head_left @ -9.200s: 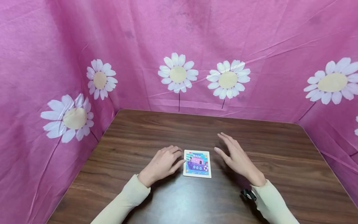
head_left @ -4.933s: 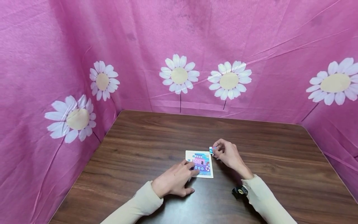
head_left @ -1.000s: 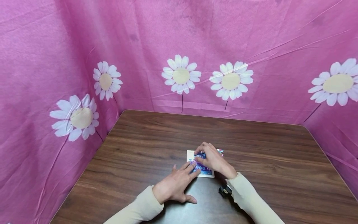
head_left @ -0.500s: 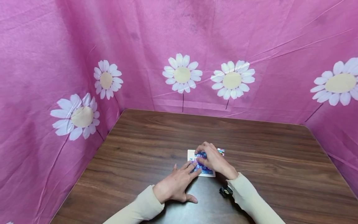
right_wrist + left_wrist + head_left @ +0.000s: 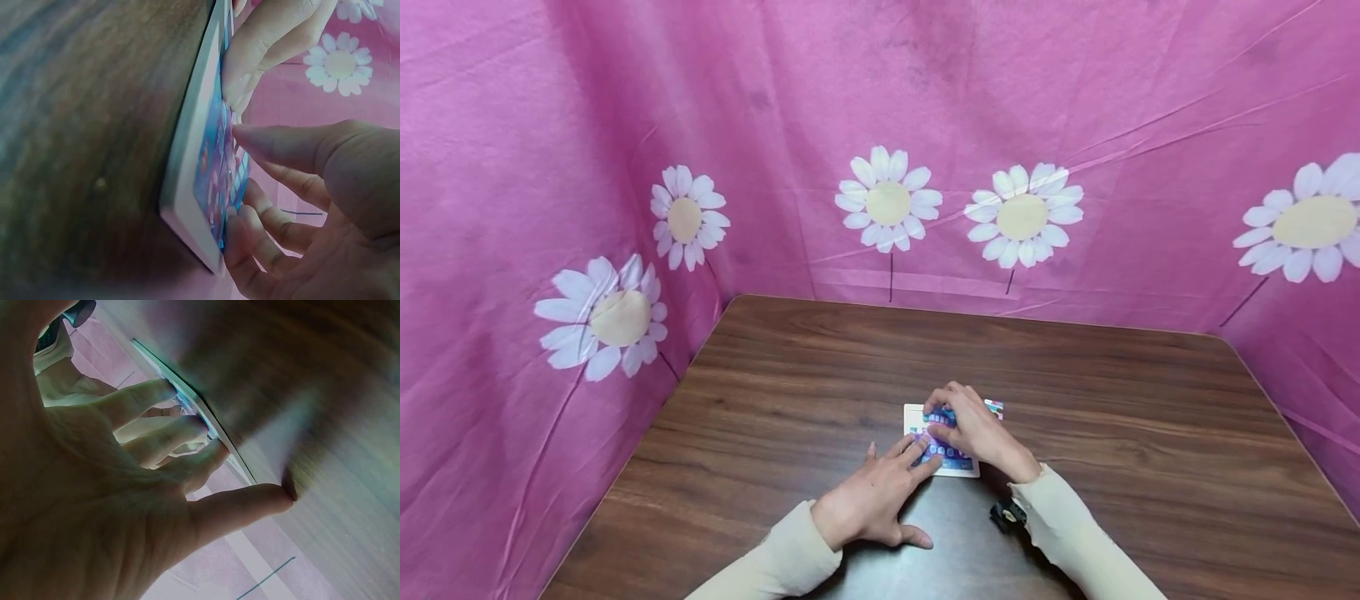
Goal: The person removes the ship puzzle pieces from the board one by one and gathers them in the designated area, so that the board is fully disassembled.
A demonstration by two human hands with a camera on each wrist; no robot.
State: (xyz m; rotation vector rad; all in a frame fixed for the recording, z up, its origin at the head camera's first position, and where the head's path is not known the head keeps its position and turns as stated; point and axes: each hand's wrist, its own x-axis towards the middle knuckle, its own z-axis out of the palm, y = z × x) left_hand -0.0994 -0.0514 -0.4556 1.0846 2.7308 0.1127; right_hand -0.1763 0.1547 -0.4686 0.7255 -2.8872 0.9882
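- Pink cloth (image 5: 775, 100) hangs behind the board and to both sides of it, printed with white daisies (image 5: 888, 203) that have pale yellow centres.
- Brown wood-grain table (image 5: 820, 375) lies under the board and spreads out all round it, with a patch of light shining on its top nearer the person than the board.
- White-edged board (image 5: 913, 415) lies flat on the table between the two hands, its upper left part showing white.
- Printed pieces (image 5: 957, 463) in blue, purple and pink lie on the board, many of them covered by fingers.
- Left hand (image 5: 876, 496) reaches in from the board's near left, its fingers spread and resting on the lower left of the pieces; its thumb stands wide, apart from the board.
- Right hand (image 5: 973, 425) arches over the board's upper right, thumb and curled fingers in a narrow pinch on pieces at the upper part; whether any is lifted, I cannot tell.
- Loose piece (image 5: 995, 408) lies just past the board's far right corner, partly hidden by the right hand.
- Cream sleeves (image 5: 782, 554) cover both forearms, nearer the person than the board.
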